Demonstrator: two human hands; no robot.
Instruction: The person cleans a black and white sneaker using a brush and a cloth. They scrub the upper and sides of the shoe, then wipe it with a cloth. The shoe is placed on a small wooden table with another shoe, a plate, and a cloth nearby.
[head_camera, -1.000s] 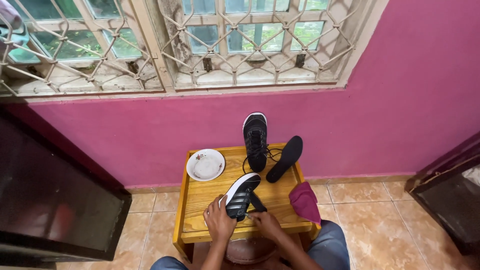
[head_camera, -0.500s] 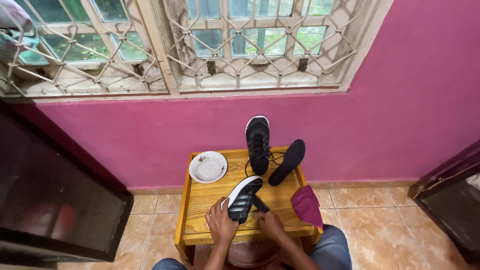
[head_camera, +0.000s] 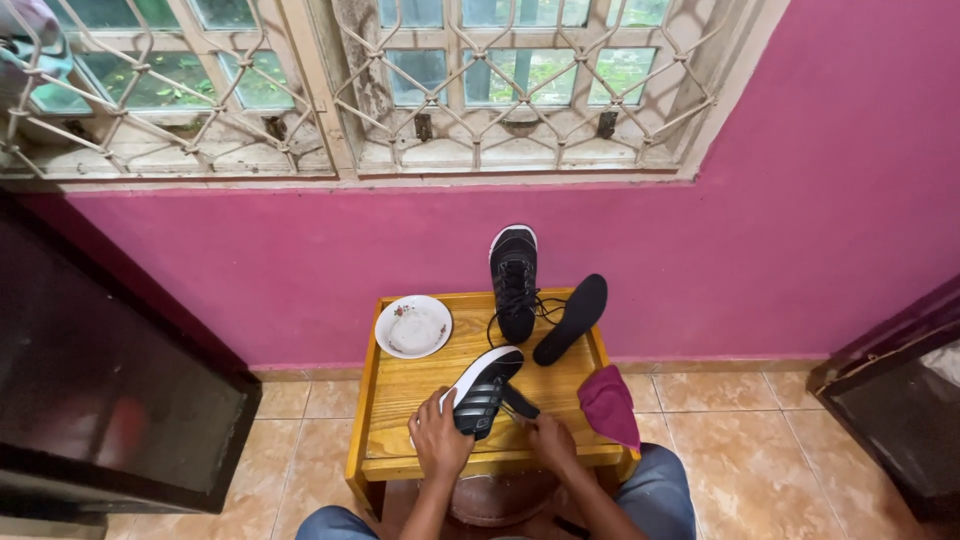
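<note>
My left hand (head_camera: 438, 438) grips a black shoe with white stripes and a white sole (head_camera: 482, 390), tilted on its side over the small yellow wooden table (head_camera: 400, 395). My right hand (head_camera: 551, 441) is closed on a dark strip (head_camera: 520, 402) that sticks out of that shoe, an insole or tongue. A second black shoe (head_camera: 514, 282) stands on its heel against the pink wall at the table's back. A loose black insole (head_camera: 571, 319) leans beside it.
A white bowl (head_camera: 413, 326) sits at the table's back left. A magenta cloth (head_camera: 609, 405) hangs over the front right corner. A dark cabinet (head_camera: 110, 390) stands at the left, dark furniture (head_camera: 895, 400) at the right. Barred windows are above the pink wall.
The view has shifted slightly. My hands stay on the striped shoe with only small movement.
</note>
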